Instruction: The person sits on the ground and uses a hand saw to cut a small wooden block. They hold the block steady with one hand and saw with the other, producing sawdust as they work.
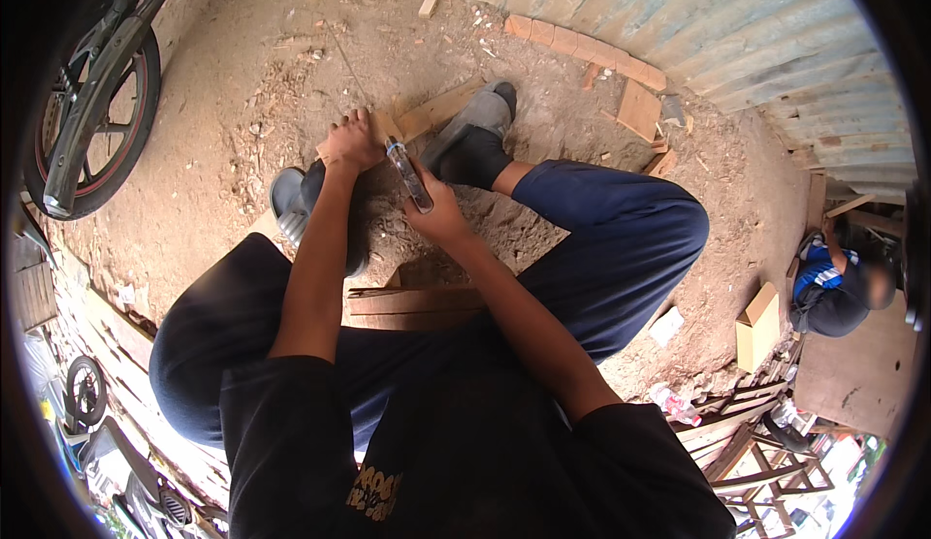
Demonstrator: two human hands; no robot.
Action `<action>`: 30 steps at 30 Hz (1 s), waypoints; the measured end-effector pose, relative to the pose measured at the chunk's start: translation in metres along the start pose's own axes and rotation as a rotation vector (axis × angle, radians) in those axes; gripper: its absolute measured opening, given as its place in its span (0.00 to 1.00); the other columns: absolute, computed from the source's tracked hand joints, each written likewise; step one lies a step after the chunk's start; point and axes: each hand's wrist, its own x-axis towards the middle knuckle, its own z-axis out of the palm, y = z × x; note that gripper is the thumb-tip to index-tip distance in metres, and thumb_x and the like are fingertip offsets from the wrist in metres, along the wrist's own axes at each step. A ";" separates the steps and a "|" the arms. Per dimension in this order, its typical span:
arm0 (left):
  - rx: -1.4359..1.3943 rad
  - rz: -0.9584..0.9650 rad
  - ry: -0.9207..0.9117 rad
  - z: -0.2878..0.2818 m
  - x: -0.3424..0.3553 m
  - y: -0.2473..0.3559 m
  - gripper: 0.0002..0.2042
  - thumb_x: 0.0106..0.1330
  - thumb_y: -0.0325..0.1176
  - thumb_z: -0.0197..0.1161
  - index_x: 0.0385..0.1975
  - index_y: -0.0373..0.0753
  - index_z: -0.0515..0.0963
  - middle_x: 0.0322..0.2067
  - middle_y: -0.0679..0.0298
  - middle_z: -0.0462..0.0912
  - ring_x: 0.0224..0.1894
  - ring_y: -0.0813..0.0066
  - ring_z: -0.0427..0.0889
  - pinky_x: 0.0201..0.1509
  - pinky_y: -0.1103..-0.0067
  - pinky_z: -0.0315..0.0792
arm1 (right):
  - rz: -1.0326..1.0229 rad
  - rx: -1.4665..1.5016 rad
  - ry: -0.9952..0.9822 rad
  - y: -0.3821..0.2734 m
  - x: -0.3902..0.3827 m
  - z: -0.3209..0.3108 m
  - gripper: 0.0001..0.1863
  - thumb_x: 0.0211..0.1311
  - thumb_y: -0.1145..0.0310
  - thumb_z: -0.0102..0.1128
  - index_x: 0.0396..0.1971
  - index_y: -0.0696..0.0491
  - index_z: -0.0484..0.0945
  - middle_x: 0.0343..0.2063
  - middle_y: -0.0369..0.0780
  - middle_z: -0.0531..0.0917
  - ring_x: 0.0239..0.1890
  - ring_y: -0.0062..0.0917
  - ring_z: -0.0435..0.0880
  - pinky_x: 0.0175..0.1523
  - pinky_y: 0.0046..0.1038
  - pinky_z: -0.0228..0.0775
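My right hand is closed around the dark, glossy handle of a handsaw. The saw's thin blade shows almost edge-on, slanting away to the upper left past my other hand. Beneath it lies a length of light wood, running crosswise between my feet. Bent over the left part of this wood, my left hand grips it close beside the blade. My right shoe rests against the wood's far right part, and my left shoe is near its other end. Where the blade meets the wood is partly hidden.
Below my knees is a wooden piece. A motorcycle wheel stands at left. Bricks line the corrugated metal wall. An open cardboard box and another person are at right. Wood scraps dot the dirt floor.
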 end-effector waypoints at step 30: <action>-0.243 0.137 -0.235 -0.015 0.011 -0.030 0.51 0.41 0.60 0.75 0.62 0.34 0.61 0.55 0.47 0.74 0.58 0.53 0.75 0.60 0.68 0.72 | -0.079 -0.164 0.027 -0.002 -0.004 0.018 0.29 0.55 0.78 0.50 0.61 0.62 0.66 0.37 0.53 0.81 0.35 0.39 0.84 0.42 0.32 0.75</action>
